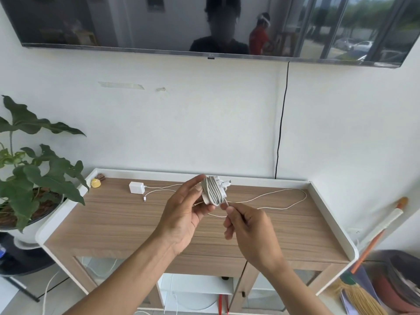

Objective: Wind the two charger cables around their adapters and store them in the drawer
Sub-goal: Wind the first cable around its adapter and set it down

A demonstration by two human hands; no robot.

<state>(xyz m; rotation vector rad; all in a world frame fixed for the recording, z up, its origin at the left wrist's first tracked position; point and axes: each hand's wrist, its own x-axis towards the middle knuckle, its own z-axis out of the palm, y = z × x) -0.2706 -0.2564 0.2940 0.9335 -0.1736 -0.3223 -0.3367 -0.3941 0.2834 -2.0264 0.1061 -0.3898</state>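
The left hand (181, 214) curls its fingers round the wound adapter (213, 189), held above the surface (295, 235). The right hand (247, 228) pinches the cable tail (226, 203) just below-right of that adapter (tail slanting up toward it).

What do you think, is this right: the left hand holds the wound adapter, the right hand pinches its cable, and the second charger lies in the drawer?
Wrong place: the head view shows the second charger lying on the cabinet top. The rest holds.
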